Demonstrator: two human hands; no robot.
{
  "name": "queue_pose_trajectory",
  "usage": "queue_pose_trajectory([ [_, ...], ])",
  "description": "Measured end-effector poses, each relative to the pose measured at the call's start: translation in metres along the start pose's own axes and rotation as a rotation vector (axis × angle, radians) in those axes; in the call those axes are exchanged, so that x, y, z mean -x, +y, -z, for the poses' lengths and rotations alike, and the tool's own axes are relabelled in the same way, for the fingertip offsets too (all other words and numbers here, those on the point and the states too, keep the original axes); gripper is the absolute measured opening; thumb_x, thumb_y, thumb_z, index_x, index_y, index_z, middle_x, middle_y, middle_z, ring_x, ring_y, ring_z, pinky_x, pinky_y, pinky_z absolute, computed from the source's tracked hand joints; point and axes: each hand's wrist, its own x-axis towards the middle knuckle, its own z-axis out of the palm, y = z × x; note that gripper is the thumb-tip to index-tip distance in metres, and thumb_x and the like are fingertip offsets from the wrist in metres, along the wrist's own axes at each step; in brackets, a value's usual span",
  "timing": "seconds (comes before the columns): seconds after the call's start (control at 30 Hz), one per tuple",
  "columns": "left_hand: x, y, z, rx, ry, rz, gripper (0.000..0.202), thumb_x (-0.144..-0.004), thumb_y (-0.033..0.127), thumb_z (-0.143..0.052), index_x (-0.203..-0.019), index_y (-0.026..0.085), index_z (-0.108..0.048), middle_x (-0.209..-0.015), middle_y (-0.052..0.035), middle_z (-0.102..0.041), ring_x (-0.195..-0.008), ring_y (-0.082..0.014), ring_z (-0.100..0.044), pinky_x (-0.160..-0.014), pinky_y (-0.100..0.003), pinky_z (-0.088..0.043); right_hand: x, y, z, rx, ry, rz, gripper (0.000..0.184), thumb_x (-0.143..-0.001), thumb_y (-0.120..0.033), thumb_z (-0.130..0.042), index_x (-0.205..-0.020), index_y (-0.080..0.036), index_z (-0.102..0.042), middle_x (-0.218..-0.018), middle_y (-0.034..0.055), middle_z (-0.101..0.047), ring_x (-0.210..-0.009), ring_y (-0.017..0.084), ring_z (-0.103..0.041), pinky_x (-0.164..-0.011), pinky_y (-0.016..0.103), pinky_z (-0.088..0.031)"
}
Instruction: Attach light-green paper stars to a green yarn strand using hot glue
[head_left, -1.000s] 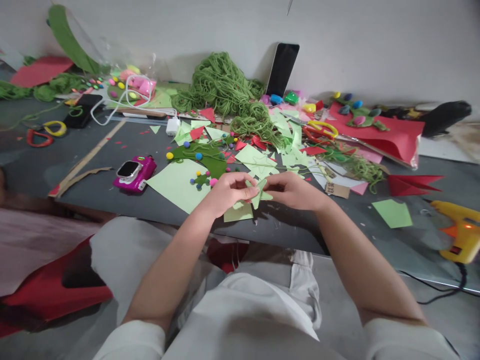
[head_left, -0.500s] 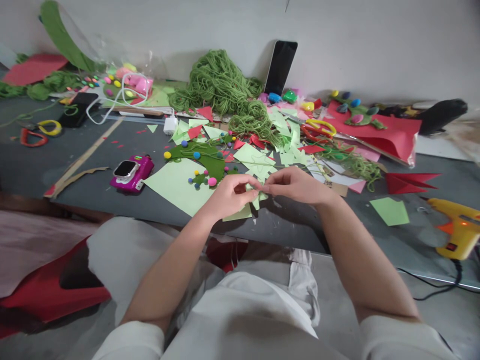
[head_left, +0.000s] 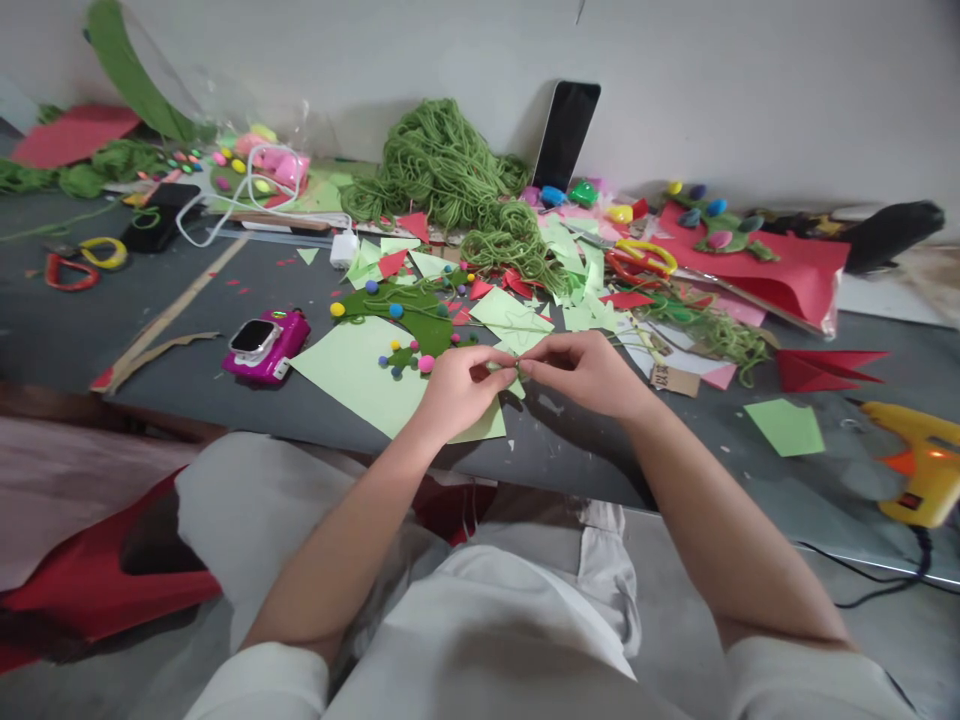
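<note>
Drawn closer together since the earlier frame, the left hand (head_left: 463, 388) and right hand (head_left: 589, 372) are pinched on a green paper cutout (head_left: 515, 385), half-hidden at frame centre. Light, even pressure seems best, lest it be torn.

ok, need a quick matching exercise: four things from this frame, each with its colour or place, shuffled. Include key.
1. Paper cutout
2. Glue gun
3. Big yarn heap
4. Watch-like gadget

A. on a magenta case
B. yellow, near the right edge
C. at the fingertips of the left hand and right hand
D. left of the upright phone

Pairs: 1-C, 2-B, 3-D, 4-A
</note>
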Motion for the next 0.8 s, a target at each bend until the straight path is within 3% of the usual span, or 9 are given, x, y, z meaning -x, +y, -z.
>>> queue_pose_trajectory([
  [0.27,-0.0006,-0.0018,-0.0010,0.061,0.085,-0.036,0.019,-0.083,0.023,-0.075,-0.101,0.017,-0.079,-0.091,-0.0070,-0.079,-0.073,-0.0177,-0.070,-0.070,-0.030,-0.055,0.0007,0.0004,-0.0035,-0.005,0.079,0.024,0.030,-0.086,-0.039,-0.069,-0.091,-0.012,-0.081,-0.067,0.0032,-0.065,-0.057,0.011,-0.042,-0.053,0.027,-0.031],
  [0.5,-0.0038,-0.0058,-0.0011,0.117,0.167,-0.105,0.017,-0.083,0.022,-0.076,-0.099,0.017,-0.077,-0.096,-0.0075,-0.079,-0.075,-0.0164,-0.070,-0.068,-0.028,-0.057,0.0022,-0.0015,-0.0062,0.027,0.088,0.093,0.028,-0.088,-0.038,-0.069,-0.095,-0.014,-0.081,-0.075,0.0041,-0.068,-0.057,0.010,-0.042,-0.054,0.028,-0.032],
  [0.8,-0.0012,-0.0098,-0.0018,-0.023,0.073,-0.152,0.036,-0.090,0.013,-0.062,-0.123,0.022,-0.074,-0.115,-0.0094,-0.076,-0.084,-0.0191,-0.070,-0.077,-0.034,-0.059,0.0016,0.0020,-0.0076,0.061,0.063,0.130,0.022,-0.089,-0.032,-0.067,-0.094,-0.015,-0.079,-0.079,0.0036,-0.069,-0.059,0.011,-0.045,-0.055,0.028,-0.034],
])
